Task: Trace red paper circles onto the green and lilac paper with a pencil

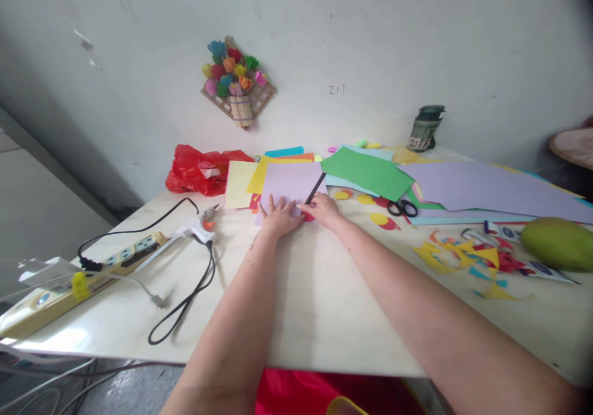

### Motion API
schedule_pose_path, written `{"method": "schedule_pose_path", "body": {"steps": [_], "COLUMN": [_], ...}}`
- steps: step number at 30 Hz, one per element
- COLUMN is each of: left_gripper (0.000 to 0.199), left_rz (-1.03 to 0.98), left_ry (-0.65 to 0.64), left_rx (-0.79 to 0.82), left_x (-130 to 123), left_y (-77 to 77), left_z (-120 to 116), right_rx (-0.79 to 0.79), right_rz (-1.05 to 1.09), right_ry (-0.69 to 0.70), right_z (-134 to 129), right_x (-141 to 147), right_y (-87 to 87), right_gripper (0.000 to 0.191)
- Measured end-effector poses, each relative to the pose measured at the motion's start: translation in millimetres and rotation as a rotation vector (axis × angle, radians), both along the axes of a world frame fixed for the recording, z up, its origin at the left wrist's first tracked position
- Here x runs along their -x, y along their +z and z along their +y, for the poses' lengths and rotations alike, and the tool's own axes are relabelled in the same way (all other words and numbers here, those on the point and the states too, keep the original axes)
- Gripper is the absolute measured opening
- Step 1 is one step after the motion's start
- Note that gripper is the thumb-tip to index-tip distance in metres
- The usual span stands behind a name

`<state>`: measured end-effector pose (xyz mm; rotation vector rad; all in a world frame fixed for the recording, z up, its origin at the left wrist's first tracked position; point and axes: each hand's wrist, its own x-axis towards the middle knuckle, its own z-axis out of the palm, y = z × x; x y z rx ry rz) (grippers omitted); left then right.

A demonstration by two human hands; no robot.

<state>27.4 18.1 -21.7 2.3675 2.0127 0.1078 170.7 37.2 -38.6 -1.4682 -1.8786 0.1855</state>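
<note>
At the frame's centre, the left hand (278, 218) is resting, fingers spread apart, on a lilac sheet (291, 179). Just right, the right hand (325, 210) is clamping its fingers on a slanting black pen (317, 186).

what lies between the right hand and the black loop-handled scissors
Round yellow and red paper pieces, some overlapping, lie on the pale tabletop between the right hand and the black loop-handled scissors, as the head view shows.

- Sheet (291, 180) is laid under left hand (278, 218).
- Glue gun (202, 228) and power strip (113, 274) are placed left of that hand.
- Scissors (401, 209), scraps (490, 257) are laid right of right hand (325, 209).
</note>
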Motion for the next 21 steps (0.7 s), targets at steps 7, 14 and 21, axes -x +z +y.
{"method": "schedule_pose_path", "body": {"steps": [7, 14, 21], "left_gripper": [0.070, 0.070, 0.072], "left_rz": [0.006, 0.005, 0.005], "left_ry": [-0.001, -0.006, -0.014], "left_rx": [-0.004, -0.002, -0.013], "left_x": [0.2, 0.3, 1.1], "left_y": [-0.2, 0.5, -2.8], "left_z": [0.7, 0.1, 3.5], "right_rx": [0.014, -0.013, -0.016], "right_rz": [-0.010, 0.006, 0.031], "right_ry": [-0.022, -0.024, -0.040], "right_z": [-1.2, 1.0, 3.7], "right_x": [0.3, -0.4, -1.2], "right_y": [2.8, 0.2, -1.9], "right_gripper": [0.026, 0.026, 0.026]}}
